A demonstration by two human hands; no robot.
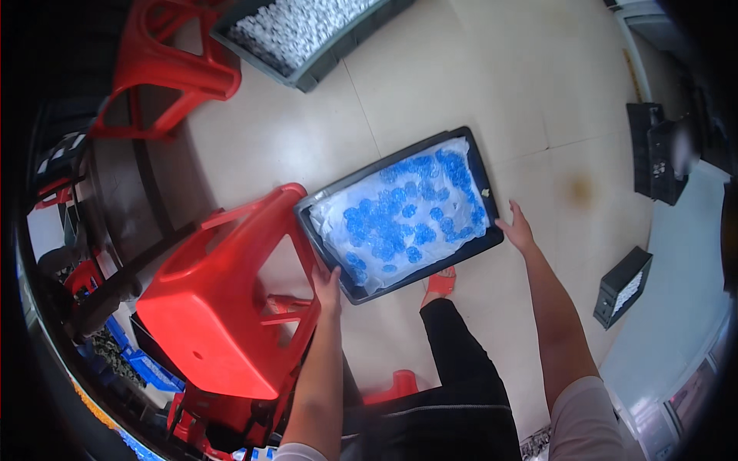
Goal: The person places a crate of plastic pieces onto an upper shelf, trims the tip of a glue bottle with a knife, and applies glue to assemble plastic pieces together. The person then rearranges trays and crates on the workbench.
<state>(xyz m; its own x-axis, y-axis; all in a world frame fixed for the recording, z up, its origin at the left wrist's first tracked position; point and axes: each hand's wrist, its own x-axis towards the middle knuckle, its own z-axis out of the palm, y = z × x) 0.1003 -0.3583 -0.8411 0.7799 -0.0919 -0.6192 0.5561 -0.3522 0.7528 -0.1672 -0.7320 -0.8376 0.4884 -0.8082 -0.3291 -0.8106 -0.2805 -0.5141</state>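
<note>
1. A black tray is positioned between the two hands, tilted across the view; whether it is resting on the floor cannot be told.
2. Blue pieces are scattered on the white liner inside.
3. Left hand: placed at the tray's left end, near its lower corner; how firmly it is closed cannot be told.
4. Right hand: spread wide at the right end, thumb at or just beside the rim; contact cannot be confirmed.
5. A red stool is seen left of the tray.
</note>
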